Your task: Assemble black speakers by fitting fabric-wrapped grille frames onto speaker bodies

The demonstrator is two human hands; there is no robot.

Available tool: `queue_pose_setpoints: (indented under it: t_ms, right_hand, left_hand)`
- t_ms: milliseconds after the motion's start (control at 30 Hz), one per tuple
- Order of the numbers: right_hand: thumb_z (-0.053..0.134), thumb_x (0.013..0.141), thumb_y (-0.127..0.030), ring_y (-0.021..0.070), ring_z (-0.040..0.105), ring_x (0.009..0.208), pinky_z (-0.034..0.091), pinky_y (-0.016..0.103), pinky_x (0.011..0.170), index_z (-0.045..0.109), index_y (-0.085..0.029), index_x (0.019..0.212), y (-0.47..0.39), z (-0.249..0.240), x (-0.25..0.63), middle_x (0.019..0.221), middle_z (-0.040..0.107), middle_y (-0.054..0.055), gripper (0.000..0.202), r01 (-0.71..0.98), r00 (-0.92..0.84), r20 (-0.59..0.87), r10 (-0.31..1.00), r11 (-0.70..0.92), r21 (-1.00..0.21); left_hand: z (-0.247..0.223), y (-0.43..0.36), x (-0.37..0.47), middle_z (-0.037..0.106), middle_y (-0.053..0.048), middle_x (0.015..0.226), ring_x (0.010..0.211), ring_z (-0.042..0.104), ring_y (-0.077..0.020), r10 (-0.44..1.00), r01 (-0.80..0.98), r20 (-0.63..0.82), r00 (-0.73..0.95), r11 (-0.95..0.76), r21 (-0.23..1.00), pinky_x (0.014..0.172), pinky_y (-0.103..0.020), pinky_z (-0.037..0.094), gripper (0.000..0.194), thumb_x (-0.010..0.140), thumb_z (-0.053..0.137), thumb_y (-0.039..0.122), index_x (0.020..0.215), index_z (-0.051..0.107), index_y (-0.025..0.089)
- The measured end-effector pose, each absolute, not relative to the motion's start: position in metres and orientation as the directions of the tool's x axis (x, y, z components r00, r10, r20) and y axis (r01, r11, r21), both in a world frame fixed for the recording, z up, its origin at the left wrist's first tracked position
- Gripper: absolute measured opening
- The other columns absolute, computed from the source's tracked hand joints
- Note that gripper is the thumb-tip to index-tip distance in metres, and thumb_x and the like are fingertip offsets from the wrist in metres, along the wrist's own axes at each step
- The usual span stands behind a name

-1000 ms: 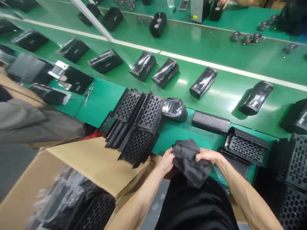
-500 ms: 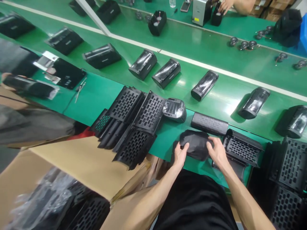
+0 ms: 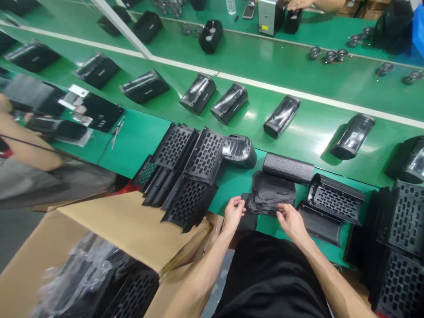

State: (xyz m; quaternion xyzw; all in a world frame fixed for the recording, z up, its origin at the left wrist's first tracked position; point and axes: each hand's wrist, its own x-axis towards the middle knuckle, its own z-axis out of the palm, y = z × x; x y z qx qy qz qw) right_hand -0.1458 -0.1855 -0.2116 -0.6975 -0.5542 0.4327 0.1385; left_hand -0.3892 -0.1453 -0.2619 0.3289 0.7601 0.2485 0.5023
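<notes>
A stack of thin black sheets (image 3: 273,192), cloth-like with uneven edges, lies on the green bench in front of me. My left hand (image 3: 233,215) is just left of it, fingers loosely curled and apart, above a flat dark piece (image 3: 248,219). At the stack's front right corner is my right hand (image 3: 292,222), its thumb and fingers slightly apart, near or touching the edge. Behind the stack lies a closed black slotted housing (image 3: 288,168). To the right are an open perforated shell (image 3: 339,201) and a smooth curved black shell (image 3: 319,225).
Perforated black panels (image 3: 188,174) are piled to the left, beside a film-covered part (image 3: 239,149). More panels (image 3: 406,216) stand at the right. An open carton (image 3: 109,229) is at the lower left. Black speakers (image 3: 281,117) line the green conveyor (image 3: 308,145). A co-worker's arm (image 3: 29,141) is at left.
Both hands have come away from the black sheet they held and moved slightly down and apart. The black sheets now lie stacked flat. The view has shifted a little.
</notes>
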Motion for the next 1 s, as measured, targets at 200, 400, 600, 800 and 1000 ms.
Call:
queue_pose_setpoints:
  t_ms: [200, 400, 600, 800, 1000]
  right_hand:
    - [0.06, 0.086, -0.026, 0.0278, 0.074, 0.087, 0.052, 0.036, 0.08, 0.075, -0.02, 0.102, -0.212, -0.211, -0.161, 0.091, 0.078, 0.008, 0.023, 0.602, -0.163, -0.569, 0.806, -0.376, -0.705]
    - [0.063, 0.087, -0.03, 0.0271, 0.074, 0.089, 0.055, 0.038, 0.084, 0.073, -0.018, 0.106, -0.219, -0.213, -0.181, 0.093, 0.079, 0.01, 0.025, 0.448, -0.26, -0.617, 0.743, -0.473, -0.758]
    - [0.078, 0.081, -0.062, 0.0255, 0.072, 0.107, 0.056, 0.04, 0.091, 0.068, -0.022, 0.12, -0.208, -0.189, -0.188, 0.119, 0.075, 0.01, 0.057, -0.16, -0.384, -0.606, 0.697, -0.697, -0.699]
    - [0.095, 0.07, -0.045, 0.0166, 0.071, 0.074, 0.058, 0.034, 0.081, 0.067, -0.018, 0.083, -0.216, -0.155, -0.178, 0.081, 0.072, 0.001, 0.042, -0.557, -0.293, -0.668, 0.684, -0.69, -0.462]
    - [0.097, 0.067, -0.047, 0.0101, 0.054, 0.059, 0.046, 0.023, 0.061, 0.061, -0.02, 0.077, -0.245, -0.145, -0.152, 0.068, 0.062, -0.005, 0.046, -0.577, -0.011, -0.683, 0.73, -0.563, -0.592]
  left_hand:
    - [-0.246, -0.179, -0.395, 0.063, -0.006, 0.094, 0.118, 0.055, -0.0315, 0.812, 0.375, -0.503, -0.296, 0.583, 0.721, 0.103, -0.043, 0.044, 0.024, 0.069, 0.083, 0.03, 0.08, 0.064, 0.023]
    - [-0.231, -0.195, -0.389, 0.048, 0.002, 0.067, 0.073, 0.053, -0.0184, 0.811, 0.175, -0.559, -0.171, 0.583, 0.793, 0.074, -0.031, 0.045, 0.04, 0.079, 0.073, 0.055, 0.067, 0.055, 0.022]
    - [-0.187, -0.201, -0.372, 0.05, 0.005, 0.067, 0.063, 0.05, -0.0108, 0.8, -0.227, -0.599, -0.031, 0.578, 0.784, 0.065, -0.024, 0.044, 0.051, 0.072, 0.083, 0.059, 0.073, 0.05, 0.02]
    - [-0.148, -0.179, -0.349, 0.062, 0.006, 0.075, 0.069, 0.059, -0.0105, 0.76, -0.595, -0.644, 0.087, 0.558, 0.579, 0.067, -0.022, 0.048, 0.047, 0.065, 0.095, 0.035, 0.09, 0.056, 0.022]
    - [-0.145, -0.152, -0.336, 0.072, 0.002, 0.09, 0.073, 0.067, -0.0123, 0.682, -0.567, -0.686, 0.253, 0.679, 0.466, 0.065, -0.023, 0.054, 0.057, 0.064, 0.095, 0.028, 0.109, 0.062, 0.022]
